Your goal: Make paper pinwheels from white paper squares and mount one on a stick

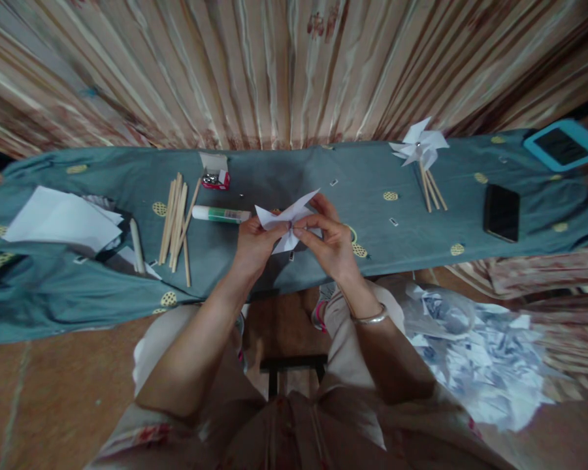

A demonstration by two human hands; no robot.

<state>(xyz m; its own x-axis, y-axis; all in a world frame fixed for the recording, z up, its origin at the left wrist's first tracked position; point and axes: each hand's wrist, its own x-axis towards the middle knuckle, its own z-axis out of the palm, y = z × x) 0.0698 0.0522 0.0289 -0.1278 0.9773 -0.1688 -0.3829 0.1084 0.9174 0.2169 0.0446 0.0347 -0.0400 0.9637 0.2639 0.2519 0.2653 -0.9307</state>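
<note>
A white paper pinwheel (298,207) is held over the middle of the cloth-covered table. My left hand (256,243) pinches it from the left, thumb near its centre. From the right, the thumb and fingers of my right hand (330,241) close on the pinwheel's centre. Whether a pin is between the fingertips is too small to tell. Just left of my left hand lies a glue stick (220,214), with an open small box (215,177) of shiny pins behind it. Thin wooden sticks (174,225) lie farther left.
Finished pinwheels on sticks (421,147), a dark phone (502,212) and a blue-framed tablet (564,145) are on the right of the table (318,163). Paper sheets (63,219) and a white marker-like tube (137,245) lie left. Crumpled paper (490,365) is on the floor.
</note>
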